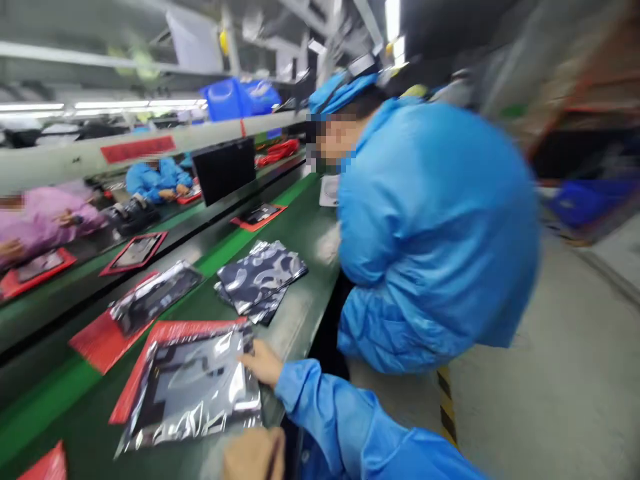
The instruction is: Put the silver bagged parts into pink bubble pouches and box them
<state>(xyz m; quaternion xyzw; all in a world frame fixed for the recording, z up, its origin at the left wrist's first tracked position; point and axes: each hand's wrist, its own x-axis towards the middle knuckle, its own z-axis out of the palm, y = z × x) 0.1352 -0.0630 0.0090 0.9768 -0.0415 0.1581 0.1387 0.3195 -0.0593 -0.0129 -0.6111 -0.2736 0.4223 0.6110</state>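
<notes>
From my distant place I looked through the head camera, beginning at the left. A red corner entered the view low on the green bench. Further in, a narrow silvery packet lay partly over a red sheet; I supposed that the sheet served to protect it from the hard surface.

Next came the large shiny bag, with a dark flat piece visible inside it. It lay flat, over another red sheet which showed along its upper and left sides, and its near edge reached the bench in front of my person. I judged that it was placed so in order to be within reach of both hands.

Below the bag, my left hand was blurred and cut by the lower border, so I could not tell how its fingers were, nor whether they had hold of anything. Beyond the bag, a loose pile of silvery packets lay crookedly. My right hand was at the bag's right edge, its fingers bent and nearly together, with the edge pinched between them, probably to steady the bag. Farthest right, a co-worker in blue was leaning towards the bench.
</notes>
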